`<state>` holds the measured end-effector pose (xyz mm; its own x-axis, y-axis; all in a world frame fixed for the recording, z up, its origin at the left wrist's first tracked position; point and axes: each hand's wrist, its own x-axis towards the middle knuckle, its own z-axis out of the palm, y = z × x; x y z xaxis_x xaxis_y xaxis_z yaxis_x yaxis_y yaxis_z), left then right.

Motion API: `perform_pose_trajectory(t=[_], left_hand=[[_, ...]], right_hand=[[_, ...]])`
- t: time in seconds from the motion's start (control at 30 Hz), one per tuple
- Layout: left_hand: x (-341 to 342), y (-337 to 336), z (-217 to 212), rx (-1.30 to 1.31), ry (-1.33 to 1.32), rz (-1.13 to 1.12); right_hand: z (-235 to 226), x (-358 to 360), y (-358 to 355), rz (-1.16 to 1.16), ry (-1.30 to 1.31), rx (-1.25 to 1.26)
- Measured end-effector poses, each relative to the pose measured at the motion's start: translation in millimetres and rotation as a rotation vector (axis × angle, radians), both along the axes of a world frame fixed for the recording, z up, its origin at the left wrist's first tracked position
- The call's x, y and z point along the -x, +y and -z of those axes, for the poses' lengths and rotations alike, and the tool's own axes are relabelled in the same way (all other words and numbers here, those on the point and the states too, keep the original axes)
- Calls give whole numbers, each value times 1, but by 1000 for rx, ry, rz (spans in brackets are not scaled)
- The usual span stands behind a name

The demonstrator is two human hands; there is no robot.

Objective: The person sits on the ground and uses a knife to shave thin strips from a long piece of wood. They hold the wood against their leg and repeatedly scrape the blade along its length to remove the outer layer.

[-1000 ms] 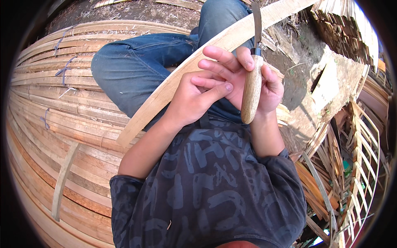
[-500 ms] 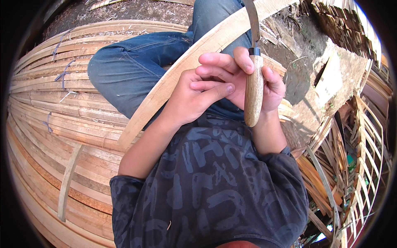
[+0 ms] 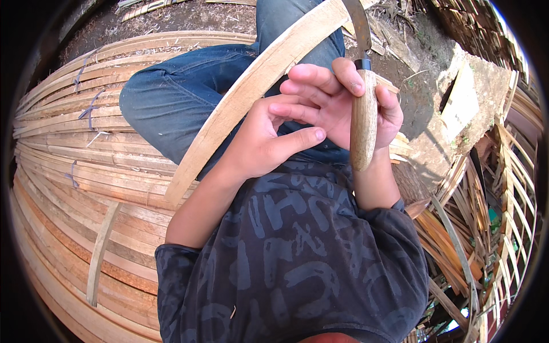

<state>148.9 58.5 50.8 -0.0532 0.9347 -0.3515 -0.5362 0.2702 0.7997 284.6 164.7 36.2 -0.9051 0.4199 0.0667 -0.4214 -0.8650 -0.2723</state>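
Observation:
My right hand (image 3: 334,94) grips a knife by its wooden handle (image 3: 364,123), pinched between thumb and index finger. The knife's dark, slightly curved blade (image 3: 359,26) points up and away, past a black collar. The other fingers of this hand stretch leftward, half curled. Right beside those fingertips is my left hand (image 3: 266,137), thumb stretched out and apart, holding nothing that I can see; its other fingers are partly hidden behind the right hand's. A long pale wooden strip (image 3: 240,94) slants across my lap, behind both hands, under my left forearm.
Bundles of wooden strips (image 3: 63,114) tied with purple cord lie on the left, with more planks (image 3: 131,257) nearer. A stone slab (image 3: 457,114) is at the right. Split strips (image 3: 452,246) and a slatted frame (image 3: 512,200) stand at the lower right.
My right hand and the knife have shifted slightly right, and the hands have drawn a little apart. The left thumb stays extended. The view has shifted a little.

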Motion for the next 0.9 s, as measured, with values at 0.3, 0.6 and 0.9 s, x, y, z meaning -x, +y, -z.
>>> perform_pose_trajectory(t=[0.3,0.6,0.9], left_hand=[[0,3,-3,86,104,114],[17,-24,-21,57,337,195],[76,-68,14,303,1306,-42]], right_hand=[[5,-11,-6,-12,-15,7],[-16,-48,5,290,-831,-527],[41,-58,0,479,-1469,-1362]])
